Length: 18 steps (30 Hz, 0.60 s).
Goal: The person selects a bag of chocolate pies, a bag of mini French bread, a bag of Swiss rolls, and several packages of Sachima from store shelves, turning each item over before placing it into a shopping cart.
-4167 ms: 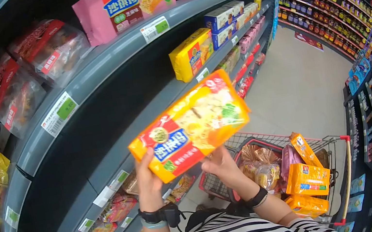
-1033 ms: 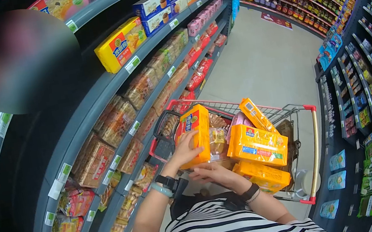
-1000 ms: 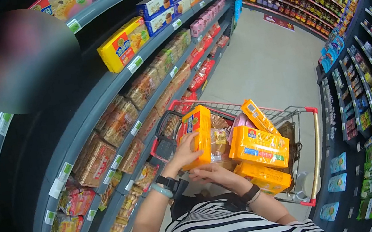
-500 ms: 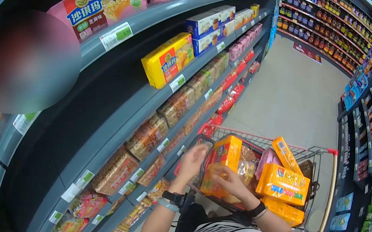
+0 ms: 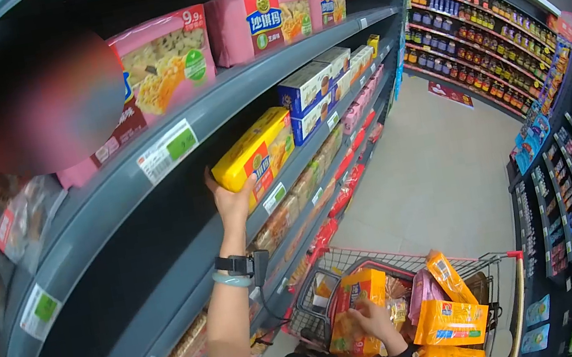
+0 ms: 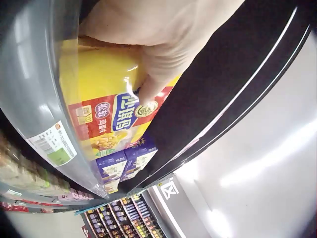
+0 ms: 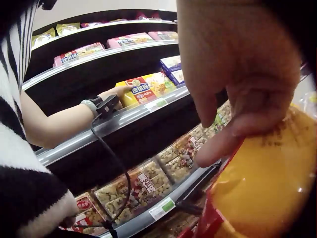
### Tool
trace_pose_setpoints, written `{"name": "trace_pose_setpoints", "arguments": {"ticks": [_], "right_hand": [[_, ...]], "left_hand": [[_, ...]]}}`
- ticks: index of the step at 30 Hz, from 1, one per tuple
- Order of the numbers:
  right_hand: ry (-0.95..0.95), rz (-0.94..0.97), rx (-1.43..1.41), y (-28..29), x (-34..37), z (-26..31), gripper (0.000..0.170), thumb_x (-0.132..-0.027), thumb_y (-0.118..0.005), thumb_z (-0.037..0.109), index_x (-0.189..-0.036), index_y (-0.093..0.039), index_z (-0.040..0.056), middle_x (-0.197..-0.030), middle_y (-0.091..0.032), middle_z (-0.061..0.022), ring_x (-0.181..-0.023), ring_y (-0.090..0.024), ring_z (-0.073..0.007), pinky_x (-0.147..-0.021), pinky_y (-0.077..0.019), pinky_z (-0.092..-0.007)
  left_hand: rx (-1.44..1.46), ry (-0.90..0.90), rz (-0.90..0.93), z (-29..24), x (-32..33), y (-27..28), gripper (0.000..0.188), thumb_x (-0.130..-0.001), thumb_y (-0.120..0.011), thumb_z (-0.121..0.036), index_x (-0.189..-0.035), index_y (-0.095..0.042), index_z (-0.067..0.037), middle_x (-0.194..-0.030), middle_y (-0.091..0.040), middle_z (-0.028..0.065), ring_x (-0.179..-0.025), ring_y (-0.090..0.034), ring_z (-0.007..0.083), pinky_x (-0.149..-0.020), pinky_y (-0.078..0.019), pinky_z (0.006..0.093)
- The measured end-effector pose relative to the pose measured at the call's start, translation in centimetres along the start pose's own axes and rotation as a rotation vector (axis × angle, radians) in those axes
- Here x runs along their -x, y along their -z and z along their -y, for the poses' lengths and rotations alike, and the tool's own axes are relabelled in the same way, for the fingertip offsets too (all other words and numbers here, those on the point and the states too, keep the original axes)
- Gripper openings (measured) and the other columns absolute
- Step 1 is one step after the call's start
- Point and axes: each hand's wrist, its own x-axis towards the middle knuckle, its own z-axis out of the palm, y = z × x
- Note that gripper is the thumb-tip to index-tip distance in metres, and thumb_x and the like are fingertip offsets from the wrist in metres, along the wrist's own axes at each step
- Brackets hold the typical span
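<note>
My left hand [image 5: 232, 201] grips the near end of a yellow sachima pack [image 5: 263, 153] that stands on the middle shelf. In the left wrist view the thumb lies across the front of this yellow pack [image 6: 99, 74], while the other fingers are hidden behind it. My right hand [image 5: 375, 321] hangs over the cart beside an orange sachima pack [image 5: 372, 286]. Its fingers are loosely bent right at the top edge of that orange pack [image 7: 267, 173] in the right wrist view, not curled round it.
The cart [image 5: 494, 266] also carries more orange packs [image 5: 450, 323] and a pink pack [image 5: 426, 291]. Blue-and-white boxes [image 5: 306, 88] stand past the yellow pack. Pink sachima packs [image 5: 260, 24] line the shelf above. A shelf lip [image 5: 127, 176] runs along my left; an aisle floor [image 5: 443, 167] lies ahead.
The orange sachima pack went from both hands into the cart and was let go. My left hand then rose to the shelf and took hold of the yellow pack; the right stayed over the cart.
</note>
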Motion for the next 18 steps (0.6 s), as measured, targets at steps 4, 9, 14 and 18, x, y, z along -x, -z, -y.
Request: {"name": "trace_pose_setpoints", "arguments": {"ticks": [4, 9, 14, 18], "right_hand": [[-0.073, -0.012, -0.150, -0.4, -0.5, -0.6, 0.049, -0.084, -0.060, 0.045, -0.113, -0.059, 0.0047, -0.080, -0.069, -0.0113, -0.078, -0.067, -0.0274, -0.069, -0.0507, -0.0349], [-0.118, 0.005, -0.099, 0.2, -1.8, -0.6, 0.047, -0.084, -0.060, 0.043, -0.111, -0.059, 0.0053, -0.080, -0.069, -0.0104, -0.078, -0.067, -0.0277, -0.068, -0.0505, -0.0344], [-0.025, -0.014, -0.043, 1.5, -3.4, -0.1, 0.037, -0.085, -0.063, 0.033, -0.104, -0.061, 0.0017, -0.086, -0.068, -0.0147, -0.079, -0.068, -0.0250, -0.069, -0.0522, -0.0319], [0.015, 0.040, -0.032, 2.8, -4.8, 0.1, 0.036, -0.084, -0.062, 0.035, -0.103, -0.062, 0.0044, -0.091, -0.068, -0.0148, -0.085, -0.066, -0.0288, -0.075, -0.0516, -0.0357]], "left_hand": [[0.163, 0.141, -0.025, 0.2, -0.1, -0.6, 0.054, -0.065, -0.081, -0.011, -0.109, -0.051, 0.001, -0.105, -0.062, 0.0156, -0.098, -0.061, 0.0239, -0.087, -0.0455, 0.0318], [0.129, -0.086, -0.151, -2.2, 1.9, 0.9, 0.052, -0.068, -0.080, -0.006, -0.110, -0.050, 0.000, -0.104, -0.058, 0.0095, -0.095, -0.056, 0.0164, -0.085, -0.0442, 0.0294], [0.120, -0.135, -0.149, -6.2, 5.6, 4.8, 0.059, -0.070, -0.077, 0.002, -0.119, -0.044, 0.000, -0.110, -0.055, 0.0100, -0.098, -0.055, 0.0163, -0.087, -0.0437, 0.0281], [0.396, 0.003, -0.194, -8.5, 9.1, 7.3, 0.054, -0.073, -0.073, 0.000, -0.120, -0.046, -0.001, -0.111, -0.057, 0.0101, -0.099, -0.058, 0.0172, -0.088, -0.0457, 0.0298]]}}
